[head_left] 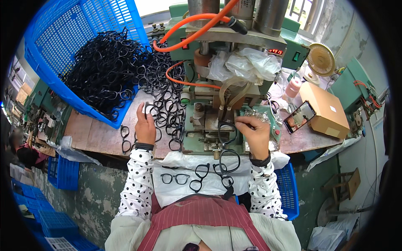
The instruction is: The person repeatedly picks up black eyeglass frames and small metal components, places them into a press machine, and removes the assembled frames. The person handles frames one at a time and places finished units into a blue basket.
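My left hand (145,128) is closed on a black eyeglass frame (149,108), at the edge of many similar frames spread over the table. Another black eyeglass frame (230,161) stands lengthwise at the front of the green press (194,145), one rim up under the tooling and the other hanging over the edge. Beside its upper rim is my right hand (256,136), thumb and fingertips pinched; whatever is between them is too small to make out. Small shiny metal parts (256,113) lie just behind that hand. Loose frames (175,179) rest on the white cloth across my lap.
A blue crate (42,54) heaped with black frames (104,71) tilts at the left. Orange hoses (188,44) loop over the press. To the right are a phone (300,117) leaning on a cardboard box (324,109), a pink-toned bottle (292,87) and a small fan (321,58).
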### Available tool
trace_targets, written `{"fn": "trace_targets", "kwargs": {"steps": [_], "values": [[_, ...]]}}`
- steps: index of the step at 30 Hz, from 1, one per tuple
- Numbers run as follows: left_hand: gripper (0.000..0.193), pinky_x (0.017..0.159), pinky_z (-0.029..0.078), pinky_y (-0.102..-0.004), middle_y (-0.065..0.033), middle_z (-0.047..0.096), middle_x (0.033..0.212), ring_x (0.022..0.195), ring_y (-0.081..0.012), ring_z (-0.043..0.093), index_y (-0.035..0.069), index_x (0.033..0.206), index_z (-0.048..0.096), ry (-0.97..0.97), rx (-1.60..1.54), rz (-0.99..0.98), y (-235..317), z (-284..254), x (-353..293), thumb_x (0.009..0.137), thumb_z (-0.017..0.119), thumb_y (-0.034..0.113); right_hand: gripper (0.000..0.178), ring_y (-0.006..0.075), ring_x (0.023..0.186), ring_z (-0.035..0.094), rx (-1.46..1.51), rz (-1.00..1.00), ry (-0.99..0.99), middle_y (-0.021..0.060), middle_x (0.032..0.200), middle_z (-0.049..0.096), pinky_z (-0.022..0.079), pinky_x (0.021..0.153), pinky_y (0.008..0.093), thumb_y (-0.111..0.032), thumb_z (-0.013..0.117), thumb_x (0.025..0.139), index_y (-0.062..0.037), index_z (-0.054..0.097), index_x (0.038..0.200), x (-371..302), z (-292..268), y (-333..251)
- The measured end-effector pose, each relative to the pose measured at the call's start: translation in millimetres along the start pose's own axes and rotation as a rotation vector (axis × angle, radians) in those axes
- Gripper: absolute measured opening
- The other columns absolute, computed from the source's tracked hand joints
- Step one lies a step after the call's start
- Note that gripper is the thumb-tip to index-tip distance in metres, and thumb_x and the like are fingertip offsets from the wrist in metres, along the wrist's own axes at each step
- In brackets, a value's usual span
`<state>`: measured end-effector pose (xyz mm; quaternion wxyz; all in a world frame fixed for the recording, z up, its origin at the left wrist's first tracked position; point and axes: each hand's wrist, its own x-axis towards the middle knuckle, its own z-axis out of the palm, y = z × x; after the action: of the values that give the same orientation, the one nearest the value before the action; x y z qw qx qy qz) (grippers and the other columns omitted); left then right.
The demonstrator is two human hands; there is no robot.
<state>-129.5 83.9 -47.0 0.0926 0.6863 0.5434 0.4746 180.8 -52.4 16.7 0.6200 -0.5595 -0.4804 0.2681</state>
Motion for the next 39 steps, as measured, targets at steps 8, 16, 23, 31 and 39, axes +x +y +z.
{"fn": "trace_targets", "kwargs": {"steps": [8, 16, 23, 31, 39], "values": [[0.032, 0.072, 0.048, -0.0322, -0.0146, 0.064, 0.097, 0.084, -0.0263, 0.061, 0.004, 0.127, 0.054, 0.063, -0.242, 0.312, 84.4, 4.8, -16.0, 0.095, 0.054, 0.012, 0.034, 0.0104, 0.077, 0.062, 0.069, 0.072, 0.033, 0.0081, 0.088, 0.066, 0.047, 0.064, 0.0229, -0.001, 0.074, 0.074, 0.0026, 0.055, 0.102, 2.3, 28.2, 0.3], [0.042, 0.085, 0.051, -0.0422, -0.0131, 0.064, 0.110, 0.094, -0.0289, 0.064, 0.001, 0.117, 0.062, -0.112, -0.391, 1.009, 137.2, 6.2, -33.8, 0.076, 0.070, 0.007, 0.048, 0.0090, 0.069, 0.060, 0.191, 0.016, 0.145, 0.0089, 0.079, 0.066, 0.047, 0.061, 0.0222, 0.001, 0.075, 0.071, 0.0015, 0.050, 0.112, 8.1, 47.3, 2.9], [0.043, 0.091, 0.053, -0.0428, -0.0144, 0.062, 0.120, 0.100, -0.0292, 0.064, 0.002, 0.119, 0.061, -0.332, -0.433, 1.063, 147.5, 36.6, -51.0, 0.077, 0.071, 0.008, 0.042, 0.0296, 0.085, 0.064, -0.742, -0.243, 0.470, 0.0077, 0.091, 0.071, 0.049, 0.074, 0.0420, -0.013, 0.078, 0.071, -0.0106, 0.061, 0.109, 30.5, -26.8, 65.7], [0.044, 0.092, 0.053, -0.0411, -0.0108, 0.062, 0.119, 0.101, -0.0273, 0.062, 0.004, 0.119, 0.061, -0.297, -0.447, 1.030, 145.2, 41.1, -56.8, 0.075, 0.065, 0.002, 0.023, 0.0282, 0.116, 0.048, -1.078, -0.105, 0.272, 0.0034, 0.117, 0.062, 0.035, 0.094, 0.0515, -0.020, 0.078, 0.070, -0.0131, 0.069, 0.090, 3.4, -63.1, 122.7], [0.043, 0.094, 0.050, -0.0433, -0.0115, 0.061, 0.123, 0.102, -0.0263, 0.062, 0.006, 0.120, 0.061, -0.308, -0.408, 1.054, 140.9, 41.9, -58.3, 0.078, 0.067, 0.009, 0.007, 0.0245, 0.103, 0.054, -0.880, -0.260, 0.375, 0.0010, 0.096, 0.068, 0.037, 0.092, 0.0408, -0.018, 0.072, 0.078, -0.0148, 0.073, 0.084, 8.2, -70.1, 130.8]]}}
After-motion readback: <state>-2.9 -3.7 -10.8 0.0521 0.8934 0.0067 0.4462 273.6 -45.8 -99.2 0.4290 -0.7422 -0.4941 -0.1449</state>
